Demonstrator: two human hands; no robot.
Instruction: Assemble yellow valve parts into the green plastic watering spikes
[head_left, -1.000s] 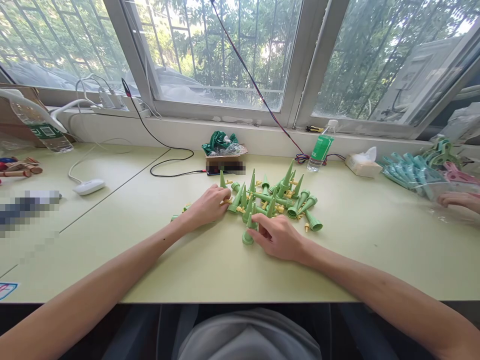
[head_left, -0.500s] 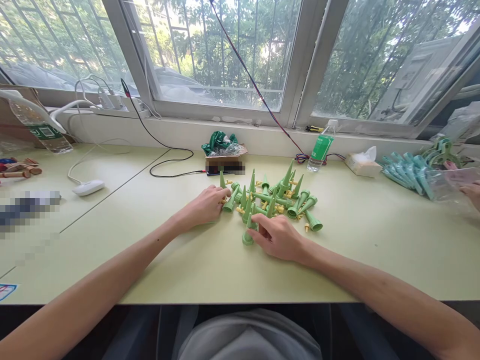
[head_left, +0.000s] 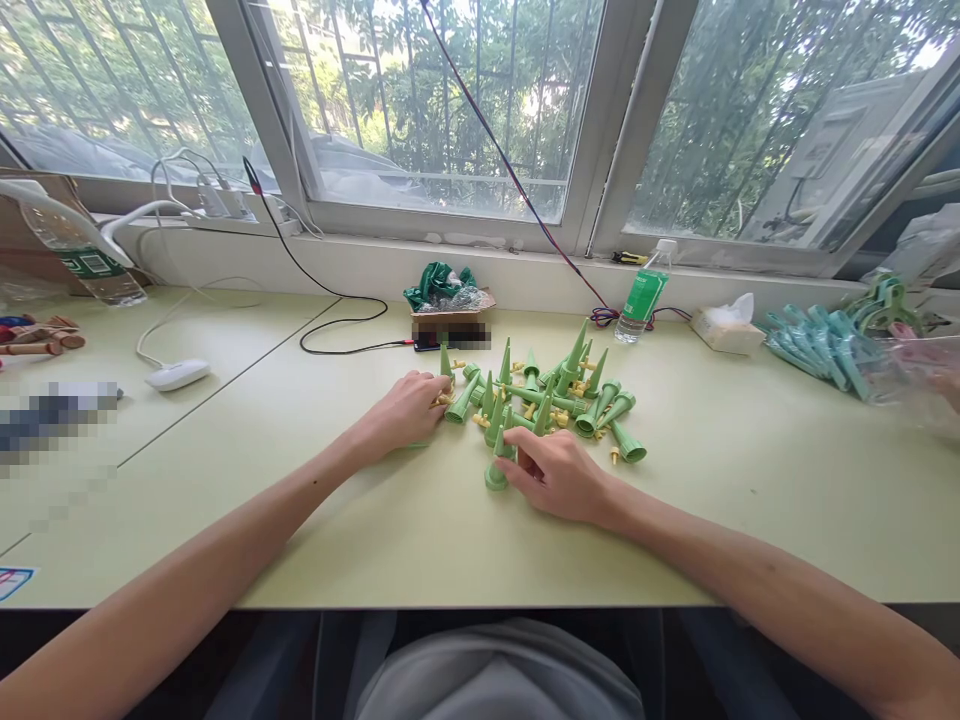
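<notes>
Near the middle of the table, my right hand (head_left: 561,478) has its thumb and index finger closed on an upright green plastic watering spike (head_left: 496,474), whose wide base rests on the tabletop. My left hand (head_left: 409,410) is at the left side of the pile, its fingertips pinched around a small yellow valve piece (head_left: 443,398). Just past those fingers lies a tilted green spike (head_left: 460,402). Several more green spikes (head_left: 576,350) stand or lie in the pile, with small yellow pieces (head_left: 615,455) scattered among them.
Behind the pile sit a small cardboard box (head_left: 450,312) and a water bottle (head_left: 643,295). A tissue pack (head_left: 726,328) and teal hangers (head_left: 817,345) are farther right, beside a clear plastic bag (head_left: 911,370). A white mouse-shaped device (head_left: 178,375) and a black cable (head_left: 304,345) lie left.
My left hand has drawn slightly back to the left, with the yellow piece showing at its fingertips. My right hand stays on its spike. At the right edge, another person's hand and the plastic bag shifted.
</notes>
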